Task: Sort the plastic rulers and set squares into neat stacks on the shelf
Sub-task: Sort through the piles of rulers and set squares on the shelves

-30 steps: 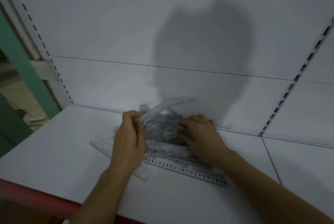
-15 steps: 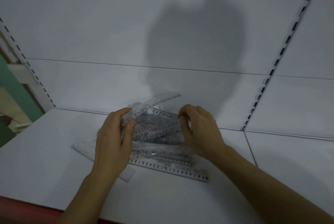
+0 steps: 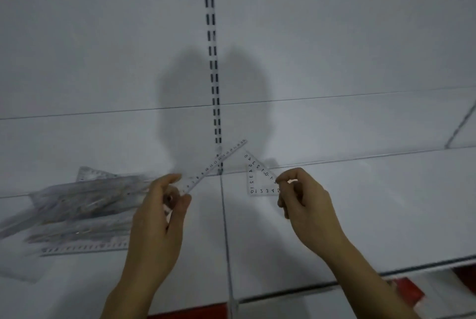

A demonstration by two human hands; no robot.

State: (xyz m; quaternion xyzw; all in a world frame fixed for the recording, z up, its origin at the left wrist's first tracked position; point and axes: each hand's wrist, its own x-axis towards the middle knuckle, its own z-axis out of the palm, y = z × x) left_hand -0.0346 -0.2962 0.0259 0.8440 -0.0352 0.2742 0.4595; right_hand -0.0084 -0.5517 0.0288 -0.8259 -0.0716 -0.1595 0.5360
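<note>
A clear ruler (image 3: 215, 162) is gripped by the left hand (image 3: 161, 211); right of it, a set square (image 3: 258, 178) is pinched by the right hand (image 3: 305, 204), above the shelf (image 3: 257, 254).

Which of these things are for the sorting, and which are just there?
For the sorting:
- straight ruler, held by left hand
- set square, held by right hand
- unsorted pile
- shelf

Just there:
- slotted upright
- red shelf edge
</note>
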